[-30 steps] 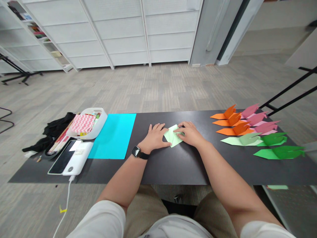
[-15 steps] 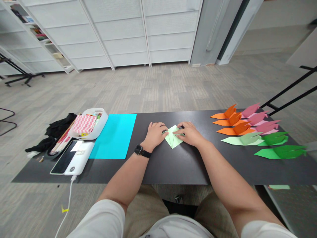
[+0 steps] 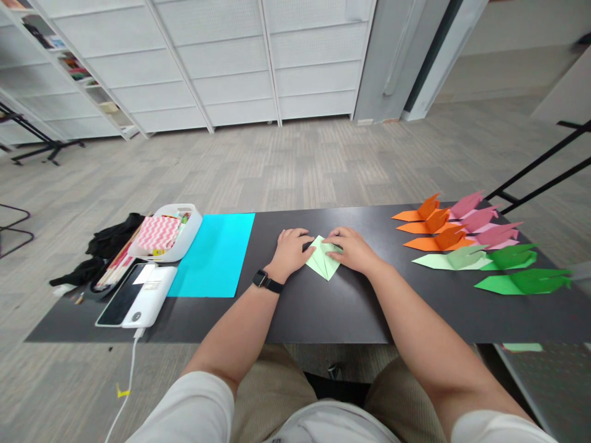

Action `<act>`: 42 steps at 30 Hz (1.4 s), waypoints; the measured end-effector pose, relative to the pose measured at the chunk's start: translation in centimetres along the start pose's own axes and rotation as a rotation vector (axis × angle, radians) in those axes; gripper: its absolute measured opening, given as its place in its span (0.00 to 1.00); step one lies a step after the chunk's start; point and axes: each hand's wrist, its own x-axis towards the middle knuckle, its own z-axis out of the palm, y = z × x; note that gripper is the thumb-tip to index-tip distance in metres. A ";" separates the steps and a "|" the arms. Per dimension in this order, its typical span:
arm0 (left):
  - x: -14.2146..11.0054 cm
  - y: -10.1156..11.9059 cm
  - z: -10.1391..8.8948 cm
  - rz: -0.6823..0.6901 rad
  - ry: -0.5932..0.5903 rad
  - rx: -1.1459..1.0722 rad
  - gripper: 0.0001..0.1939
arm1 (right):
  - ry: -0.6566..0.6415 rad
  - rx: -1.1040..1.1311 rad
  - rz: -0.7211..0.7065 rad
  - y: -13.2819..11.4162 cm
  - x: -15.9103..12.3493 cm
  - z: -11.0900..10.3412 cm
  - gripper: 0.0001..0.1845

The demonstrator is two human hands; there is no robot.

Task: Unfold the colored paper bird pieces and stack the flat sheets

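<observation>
Pale-green folded diamond-shaped paper flat on dark-grey rectangular table, right of bright-blue paper sheet. Left hand, right hand loosely spread, fingertips on its sides.

The light green folded paper is turned slightly counterclockwise: its lower tip, earlier toward seven o'clock, now points between five and six. The thumb of the left hand has moved up from the paper's lower-left edge to its nine o'clock corner, leaving more of that edge uncovered.
</observation>
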 end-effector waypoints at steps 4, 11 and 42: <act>0.0 0.1 0.2 0.005 0.001 -0.007 0.15 | 0.044 -0.058 0.123 0.0 0.0 0.1 0.24; 0.4 0.4 0.7 0.022 0.023 -0.034 0.12 | 0.080 -0.088 0.168 0.4 0.1 1.0 0.15; 0.4 1.0 -0.7 0.151 -0.054 0.024 0.12 | 0.028 -0.103 0.124 -1.1 0.5 0.2 0.12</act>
